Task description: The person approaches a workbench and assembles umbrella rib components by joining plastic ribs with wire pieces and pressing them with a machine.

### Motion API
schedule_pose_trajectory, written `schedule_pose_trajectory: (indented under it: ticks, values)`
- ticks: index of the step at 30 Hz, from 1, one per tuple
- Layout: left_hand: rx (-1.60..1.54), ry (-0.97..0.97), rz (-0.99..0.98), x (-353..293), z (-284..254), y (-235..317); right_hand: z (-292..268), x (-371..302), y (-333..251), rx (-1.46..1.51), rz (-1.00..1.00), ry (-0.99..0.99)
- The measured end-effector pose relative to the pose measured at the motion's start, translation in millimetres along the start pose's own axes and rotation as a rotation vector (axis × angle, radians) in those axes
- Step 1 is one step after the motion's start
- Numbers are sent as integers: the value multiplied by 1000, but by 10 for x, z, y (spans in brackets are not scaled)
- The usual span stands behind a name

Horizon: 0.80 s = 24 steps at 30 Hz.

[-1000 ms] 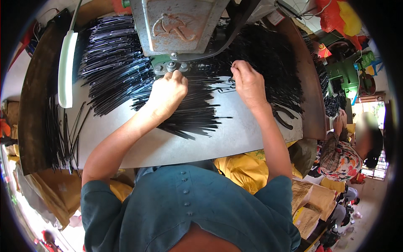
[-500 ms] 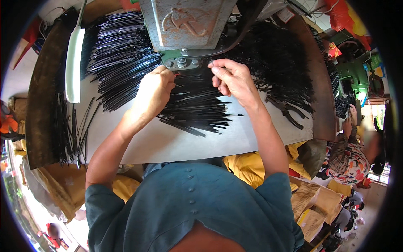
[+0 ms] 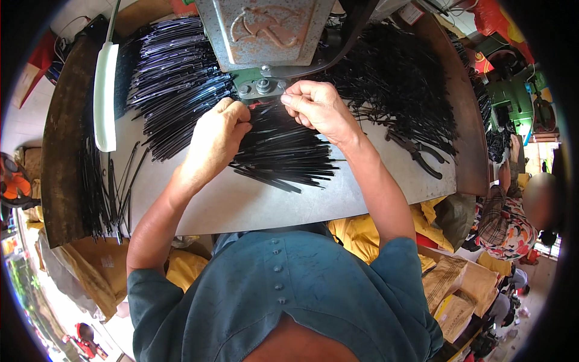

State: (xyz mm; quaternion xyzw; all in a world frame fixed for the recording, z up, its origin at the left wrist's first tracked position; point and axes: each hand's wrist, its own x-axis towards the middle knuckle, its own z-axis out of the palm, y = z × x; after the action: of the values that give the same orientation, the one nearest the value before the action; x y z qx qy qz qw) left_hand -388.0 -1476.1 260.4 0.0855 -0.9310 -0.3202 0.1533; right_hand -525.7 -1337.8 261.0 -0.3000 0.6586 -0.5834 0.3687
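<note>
My left hand [image 3: 218,134] is closed in a pinch just left of and below the bolted die [image 3: 263,86] of a grey metal press [image 3: 265,30]. What its fingertips hold is hidden. Close to the die's right side, my right hand [image 3: 319,111] is also pinched, thumb against fingertips; anything in it is too small to make out. Between and below both hands lies a fanned pile of thin black rods [image 3: 286,160], like umbrella ribs. A larger stack of similar rods [image 3: 175,90] sits left of the press, beside my left hand.
A tangled heap of black ribs [image 3: 398,78] covers the table's right side. Black-handled pliers [image 3: 419,155] lie below it. A white lamp [image 3: 105,96] hangs at left over the curved metal rim [image 3: 60,175]. At far right, another person [image 3: 506,223] works at a green machine [image 3: 520,111].
My right hand has moved left, closer to the die and to my left hand, still pinched. My left hand stays almost in place. The whole view has shifted slightly.
</note>
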Motion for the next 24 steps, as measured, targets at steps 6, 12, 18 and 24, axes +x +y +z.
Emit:
schedule_pose_trajectory:
  ticks: [6,12,18,24]
  values:
    - [-102,-46,-10,129,-80,51,8,-9,9,-25,-68,6]
    - [-814,-456,-533,215,-313,-29,15,-28,7,46,-7,-98]
    - [-311,-236,-367,190,-299,-98,-60,-54,54,50,174,-157]
    - [-252,80,-171,85,-74,-202,-46,-33,-8,-32,52,6]
